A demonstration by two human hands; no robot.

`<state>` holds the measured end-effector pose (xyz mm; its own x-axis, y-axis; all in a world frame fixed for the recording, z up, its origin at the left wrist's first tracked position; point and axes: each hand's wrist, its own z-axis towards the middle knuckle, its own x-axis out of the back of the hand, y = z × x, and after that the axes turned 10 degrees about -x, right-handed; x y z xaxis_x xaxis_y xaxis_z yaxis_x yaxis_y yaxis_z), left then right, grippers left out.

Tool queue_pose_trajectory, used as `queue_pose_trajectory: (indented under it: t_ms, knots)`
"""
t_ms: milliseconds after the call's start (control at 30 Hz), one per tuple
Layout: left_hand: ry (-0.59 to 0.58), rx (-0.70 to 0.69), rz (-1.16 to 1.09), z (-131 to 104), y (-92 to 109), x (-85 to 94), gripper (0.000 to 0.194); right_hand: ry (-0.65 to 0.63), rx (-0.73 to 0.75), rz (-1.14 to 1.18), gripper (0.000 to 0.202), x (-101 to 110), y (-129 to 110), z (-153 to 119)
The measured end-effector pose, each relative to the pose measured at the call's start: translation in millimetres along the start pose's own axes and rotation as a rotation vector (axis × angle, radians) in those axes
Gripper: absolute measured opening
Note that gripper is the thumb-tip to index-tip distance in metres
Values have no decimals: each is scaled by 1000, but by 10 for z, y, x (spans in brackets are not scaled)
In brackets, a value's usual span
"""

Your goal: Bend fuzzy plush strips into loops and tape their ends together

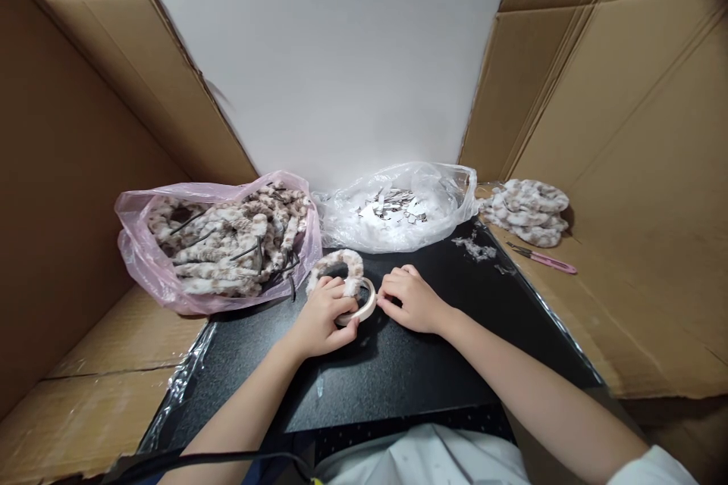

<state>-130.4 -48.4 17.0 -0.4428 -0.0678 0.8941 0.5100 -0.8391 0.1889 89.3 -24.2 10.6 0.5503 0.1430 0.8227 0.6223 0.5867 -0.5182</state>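
My left hand (328,318) is closed around a roll of white tape (368,305), held tilted above the black table. Under and beyond its fingers a fluffy white-and-brown fur ring (346,261) stands against the roll; part of it is hidden by the hand. At the roll's right edge, my right hand (414,298) is closed with thumb and fingertips pinched together. Whatever lies between those fingertips is too small to make out.
Left, a pink plastic bag (128,242) holds many fur rings with dark strips. A clear bag (341,223) of white scraps lies behind the hands. At right are stacked fur rings (531,212), pink-handled snips (549,261) and fluff (475,248). Cardboard walls (642,167) flank the black table (398,386).
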Motion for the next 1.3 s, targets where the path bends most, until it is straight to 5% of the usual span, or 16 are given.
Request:
queue_pose_trajectory:
  t_ms: [233, 433, 667, 867, 1133, 1300]
  knots:
    - [27, 104, 5, 12, 0, -25, 25, 62, 21, -32, 28, 69, -15, -1]
    - [34, 195, -29, 10, -21, -67, 35, 102, 242, -11, 20, 243, -192, -184]
    - [-31, 86, -131, 58, -20, -61, 27, 106, 89, -54, 25, 498, 10, -478]
    - [-24, 96, -96, 108, -19, -84, 27, 110, 160, -97, 22, 498, -93, -780]
    - [-63, 67, -6, 112, -15, -178, 22, -116, -338, -22, 33, 504, 227, -706]
    - [-84, 45, 34, 107, 17, -207, 19, -70, -475, -145, 48, 591, 194, -488]
